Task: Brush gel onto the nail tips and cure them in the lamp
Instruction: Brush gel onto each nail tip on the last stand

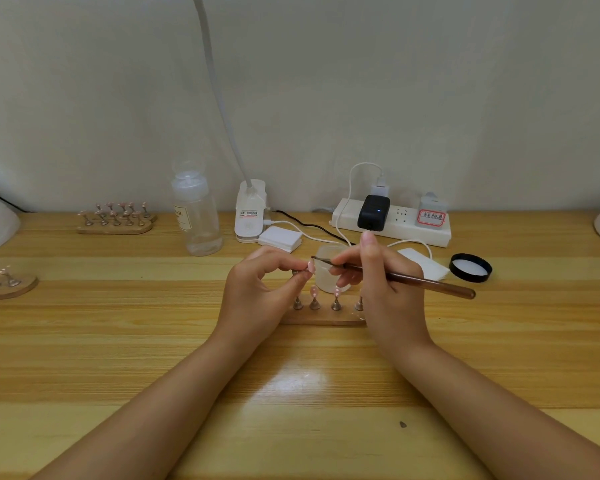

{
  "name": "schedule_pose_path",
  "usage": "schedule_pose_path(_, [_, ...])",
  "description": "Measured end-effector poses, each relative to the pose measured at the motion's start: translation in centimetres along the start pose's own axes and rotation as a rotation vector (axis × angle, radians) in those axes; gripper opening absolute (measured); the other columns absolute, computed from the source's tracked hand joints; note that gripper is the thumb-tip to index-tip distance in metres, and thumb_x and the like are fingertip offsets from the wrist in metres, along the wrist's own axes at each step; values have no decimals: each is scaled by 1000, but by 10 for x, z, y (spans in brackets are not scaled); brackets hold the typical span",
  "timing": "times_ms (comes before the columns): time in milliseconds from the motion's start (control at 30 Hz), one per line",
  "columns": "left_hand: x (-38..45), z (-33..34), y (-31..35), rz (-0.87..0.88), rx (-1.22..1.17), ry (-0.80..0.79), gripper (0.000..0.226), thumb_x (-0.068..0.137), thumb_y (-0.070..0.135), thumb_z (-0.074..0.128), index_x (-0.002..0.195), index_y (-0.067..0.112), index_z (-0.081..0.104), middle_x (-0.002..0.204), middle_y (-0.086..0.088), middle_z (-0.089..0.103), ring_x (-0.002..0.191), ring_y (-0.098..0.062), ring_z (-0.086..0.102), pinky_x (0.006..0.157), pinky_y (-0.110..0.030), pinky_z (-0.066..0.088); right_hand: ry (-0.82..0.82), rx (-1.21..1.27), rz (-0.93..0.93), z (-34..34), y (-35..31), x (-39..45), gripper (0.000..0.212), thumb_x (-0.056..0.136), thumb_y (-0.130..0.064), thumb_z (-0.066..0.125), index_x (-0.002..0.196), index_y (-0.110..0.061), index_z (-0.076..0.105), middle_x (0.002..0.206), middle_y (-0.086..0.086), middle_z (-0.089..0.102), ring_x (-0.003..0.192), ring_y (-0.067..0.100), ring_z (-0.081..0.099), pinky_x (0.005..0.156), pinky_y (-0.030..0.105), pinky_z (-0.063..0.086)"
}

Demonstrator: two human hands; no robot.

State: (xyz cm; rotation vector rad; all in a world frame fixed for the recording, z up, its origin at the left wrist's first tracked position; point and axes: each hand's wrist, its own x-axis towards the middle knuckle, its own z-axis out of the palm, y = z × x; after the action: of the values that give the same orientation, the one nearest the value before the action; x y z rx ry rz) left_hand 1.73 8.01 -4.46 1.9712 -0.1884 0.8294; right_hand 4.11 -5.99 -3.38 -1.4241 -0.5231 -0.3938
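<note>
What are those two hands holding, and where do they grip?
The left hand pinches a nail tip's stand by its stem; the right hand holds the brush near its bristle end.

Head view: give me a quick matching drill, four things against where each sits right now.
Things:
1. brush
2. black lid
3. clear bottle
4. nail tip

Places:
A. far side of table, left of clip lamp base
B. pinched in left hand
C. held in right hand
D. flat on table, right of both hands

Pairs: 1-C, 2-D, 3-A, 4-B
</note>
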Motion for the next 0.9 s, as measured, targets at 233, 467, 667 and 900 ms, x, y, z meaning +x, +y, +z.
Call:
schedule_pose_path(233, [0, 0, 0, 13, 10, -2, 15, 73, 6, 73, 79, 19, 69, 77, 1, 65, 77, -10, 59, 73, -10, 42, -11, 17, 47, -1, -3, -2, 45, 89, -33, 38, 59, -13, 65, 55, 7, 63, 47, 7, 56, 49, 16, 45])
schedule_pose_path(467, [0, 0, 1, 4, 5, -2, 12, 74, 9, 73, 77, 20, 69, 77, 1, 65, 77, -9, 59, 72, -11, 42, 46, 28, 1, -2, -1, 1, 42, 92, -29, 38, 64, -16, 66, 61, 2, 66, 54, 6, 59, 53, 12, 46])
schedule_pose_path(667, [0, 0, 1, 4, -3, 3, 16, 73, 8, 73, 76, 23, 68, 77, 1, 65, 77, -10, 59, 73, -11, 43, -5, 1, 27, 2, 0, 0, 44, 93, -36, 41, 65, -15, 67, 65, 6, 66, 55, 9, 60, 53, 14, 47])
schedule_pose_path(900, [0, 0, 0, 20, 4, 5, 20, 72, 8, 74, 77, 26, 67, 77, 3, 65, 77, -10, 59, 72, -11, 43, 0, 27, 62, -1, -2, -2, 47, 90, -34, 38, 57, -13, 65, 54, 8, 62, 47, 11, 56, 49, 18, 46])
